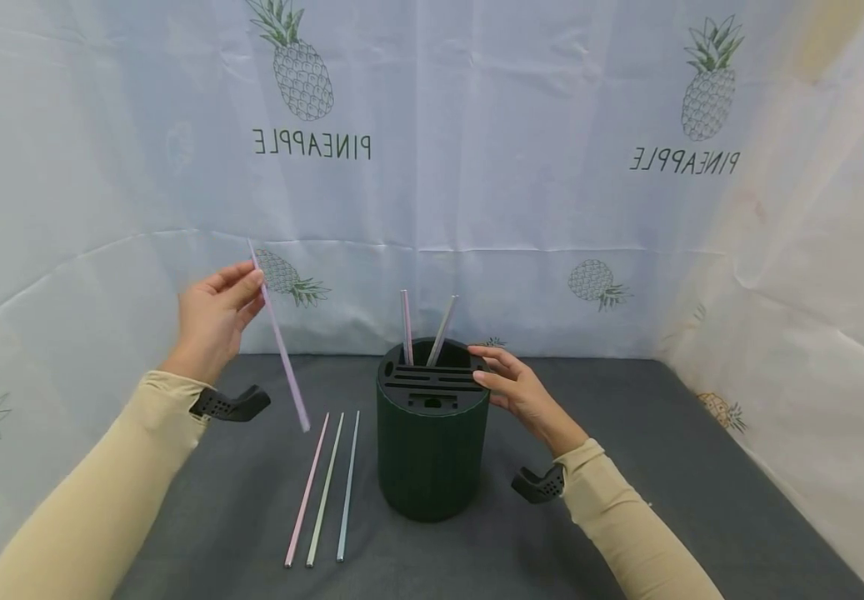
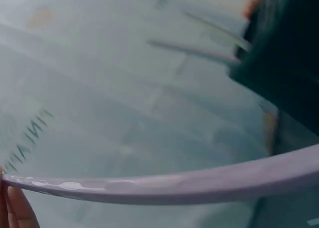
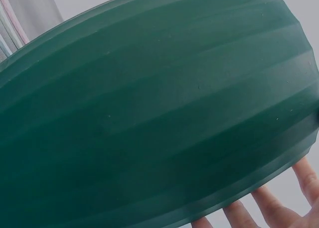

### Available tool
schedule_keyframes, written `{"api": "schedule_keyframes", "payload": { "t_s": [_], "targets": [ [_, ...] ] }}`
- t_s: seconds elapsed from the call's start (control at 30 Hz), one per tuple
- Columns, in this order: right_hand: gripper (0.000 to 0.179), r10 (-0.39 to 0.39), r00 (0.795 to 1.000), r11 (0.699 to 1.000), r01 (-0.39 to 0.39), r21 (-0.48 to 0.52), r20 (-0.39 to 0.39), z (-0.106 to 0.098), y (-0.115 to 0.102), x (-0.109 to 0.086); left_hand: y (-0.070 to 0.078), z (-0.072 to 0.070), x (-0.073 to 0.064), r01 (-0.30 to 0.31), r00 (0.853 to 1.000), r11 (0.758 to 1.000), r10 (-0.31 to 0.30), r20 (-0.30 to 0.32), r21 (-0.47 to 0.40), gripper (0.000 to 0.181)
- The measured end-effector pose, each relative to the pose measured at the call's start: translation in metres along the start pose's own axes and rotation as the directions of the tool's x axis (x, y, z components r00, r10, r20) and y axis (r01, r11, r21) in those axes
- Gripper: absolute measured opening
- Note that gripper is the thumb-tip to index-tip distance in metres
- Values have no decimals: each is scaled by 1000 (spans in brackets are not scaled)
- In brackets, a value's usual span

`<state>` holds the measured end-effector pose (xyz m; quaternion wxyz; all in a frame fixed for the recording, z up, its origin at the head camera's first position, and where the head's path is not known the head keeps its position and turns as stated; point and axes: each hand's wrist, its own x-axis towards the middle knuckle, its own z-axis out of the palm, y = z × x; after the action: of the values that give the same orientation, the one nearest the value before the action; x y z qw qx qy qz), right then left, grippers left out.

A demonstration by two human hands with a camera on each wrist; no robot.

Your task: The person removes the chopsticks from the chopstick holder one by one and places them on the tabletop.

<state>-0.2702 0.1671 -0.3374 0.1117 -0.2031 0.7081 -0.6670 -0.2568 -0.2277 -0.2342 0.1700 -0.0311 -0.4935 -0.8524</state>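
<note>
A purple straw (image 1: pixel 282 350) hangs at a slant from my left hand (image 1: pixel 214 312), which pinches it near its upper end, in the air to the left of a dark green round holder (image 1: pixel 432 458). The same purple straw (image 2: pixel 164 189) crosses the low part of the left wrist view. My right hand (image 1: pixel 525 392) rests on the right side of the holder's rim, thumb and fingers touching it. In the right wrist view several fingertips (image 3: pixel 269 200) lie along the ribbed holder (image 3: pixel 164 103). A pinkish straw (image 1: pixel 406 325) and a pale straw (image 1: pixel 442 329) stand in the holder's rear compartment.
A pink straw (image 1: pixel 307 492), a pale yellow-green straw (image 1: pixel 326 492) and a blue straw (image 1: pixel 348 487) lie side by side on the dark grey tabletop (image 1: pixel 596 550), left of the holder. Behind hangs a white cloth (image 1: pixel 506 192) printed with pineapples.
</note>
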Motion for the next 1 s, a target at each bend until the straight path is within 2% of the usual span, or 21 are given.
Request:
{"api": "schedule_keyframes", "payload": {
  "t_s": [0.1,0.2,0.27,0.37,0.43,0.47,0.53,0.63,1.0],
  "targets": [
    [55,5,1000,1000,-5,-1,-2,0,0,0,-25,-26,-3,74,997,986,-75,0,152,11],
    [55,11,1000,1000,-11,-9,-6,0,0,0,-52,-49,-7,139,988,944,-151,15,299,14],
    [54,18,1000,1000,-18,-13,-12,0,0,0,-69,-63,-10,166,981,887,-193,18,431,9],
    [52,26,999,999,-26,-18,-22,-1,0,1,-92,-79,-14,195,969,781,-248,9,593,31],
    [53,23,1000,1000,-23,-18,-19,-1,0,1,-106,-86,-17,211,961,717,-277,-7,664,47],
    [53,22,1000,1000,-23,-19,-18,-1,0,1,-112,-89,-18,218,958,692,-287,-14,688,49],
    [53,21,1000,1000,-21,-18,-17,0,0,1,-122,-94,-20,232,952,662,-304,-27,713,48],
    [53,22,1000,1000,-23,-19,-19,0,0,1,-135,-99,-23,240,949,647,-312,-35,724,44],
    [52,20,1000,999,-20,-26,-14,-1,2,1,-162,-110,-29,289,938,635,-338,-79,717,37]
  ]
}}
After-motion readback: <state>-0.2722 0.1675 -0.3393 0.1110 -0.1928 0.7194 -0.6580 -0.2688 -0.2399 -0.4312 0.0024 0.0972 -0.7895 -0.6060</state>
